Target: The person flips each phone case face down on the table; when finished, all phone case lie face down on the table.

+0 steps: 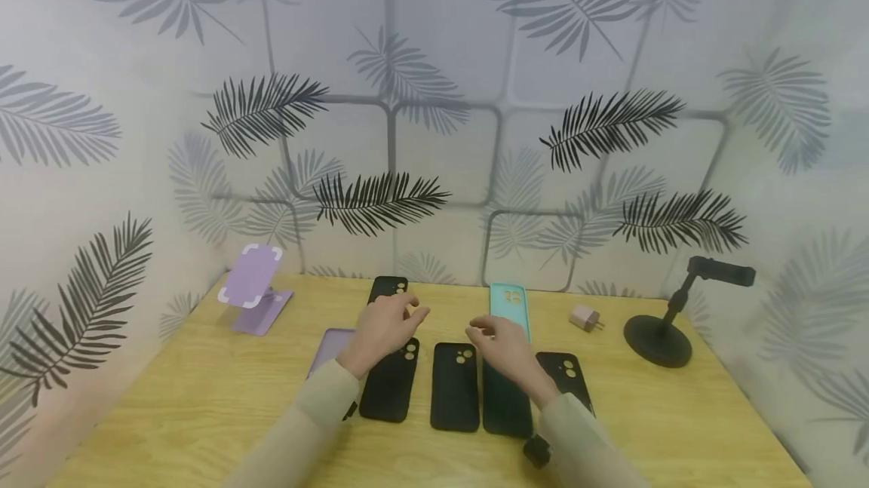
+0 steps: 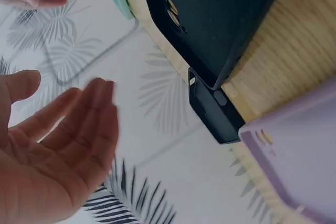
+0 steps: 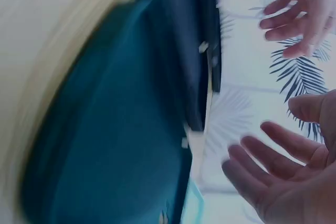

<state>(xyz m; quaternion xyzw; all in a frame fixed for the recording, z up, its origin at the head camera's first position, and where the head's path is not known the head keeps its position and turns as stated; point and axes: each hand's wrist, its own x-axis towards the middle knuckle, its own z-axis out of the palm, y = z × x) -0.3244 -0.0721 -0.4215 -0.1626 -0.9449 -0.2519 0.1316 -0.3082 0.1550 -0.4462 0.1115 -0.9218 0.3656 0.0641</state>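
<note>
While both hands hover relaxed and empty, left hand (image 1: 383,322) and right hand (image 1: 501,341) flank the middle black case (image 1: 455,385); selecting 1 likely follows.

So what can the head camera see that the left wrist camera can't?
Only the head view shows the purple stand, the black holder, the small charger plug and the whole row of phone cases on the wooden table. Only the left wrist view shows the left hand's open palm close up. Both show a black case, the lilac case and both hands, holding nothing.
</note>
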